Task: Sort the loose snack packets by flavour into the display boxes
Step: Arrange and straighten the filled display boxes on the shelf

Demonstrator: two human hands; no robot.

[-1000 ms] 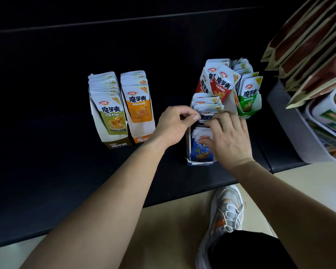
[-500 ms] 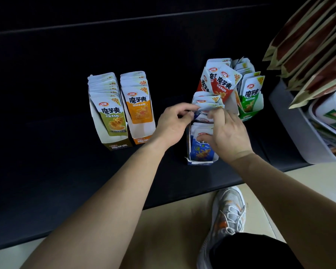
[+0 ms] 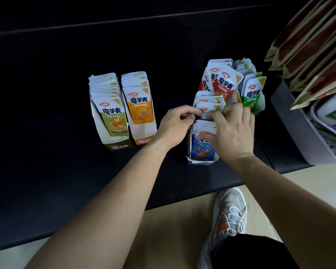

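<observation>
Five display boxes stand on a black surface (image 3: 47, 171). At the left are an olive box (image 3: 113, 141) and an orange box (image 3: 144, 139), both full of packets. At the right stand a blue box (image 3: 202, 162), a red-packet box (image 3: 219, 82) and a green box (image 3: 259, 105). My left hand (image 3: 175, 127) pinches the top edge of a blue packet (image 3: 203, 152) row in the blue box. My right hand (image 3: 231, 131) lies over the same row, fingers curled onto the packet tops, thumb pressing a front packet.
A grey tray (image 3: 299, 133) with tubs stands at the right edge, brown-and-cream bags (image 3: 308, 41) leaning above it. The surface's front edge runs across below my arms; my shoe (image 3: 229, 216) is on the beige floor.
Both hands have shifted slightly up along the blue box's packets and come closer together; my right hand's fingers now reach further over the packet tops.
</observation>
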